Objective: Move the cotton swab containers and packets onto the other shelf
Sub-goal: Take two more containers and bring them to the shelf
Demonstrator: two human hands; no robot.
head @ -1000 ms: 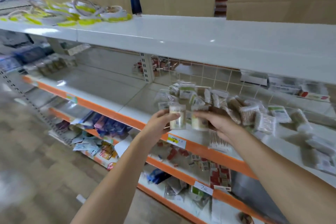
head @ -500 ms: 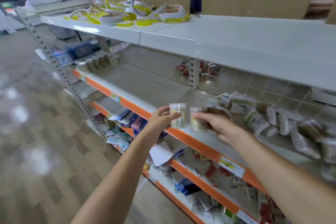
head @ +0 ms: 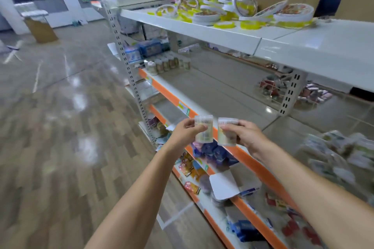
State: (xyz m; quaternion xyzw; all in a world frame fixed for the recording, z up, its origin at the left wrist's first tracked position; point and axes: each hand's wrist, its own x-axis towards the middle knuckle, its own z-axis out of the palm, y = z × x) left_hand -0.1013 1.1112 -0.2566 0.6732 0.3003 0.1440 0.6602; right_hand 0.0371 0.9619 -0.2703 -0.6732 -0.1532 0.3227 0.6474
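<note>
shelf edge [head: 251,159] orange, top shelf [head: 222,34] white, rings [head: 249,24] yellow/white, floor [head: 60,127] brown wood-plank pattern, swab containers [head: 204,130] clear with white lids

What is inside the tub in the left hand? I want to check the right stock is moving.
The left hand holds a clear tub packed with upright cotton swabs; fingers and a label cover its lower half.

Nothing legible anywhere: printed labels on the two clear plastic cotton swab containers [head: 204,131] too blurred, green-yellow price tags [head: 183,107] on the orange shelf edge unreadable.
</note>
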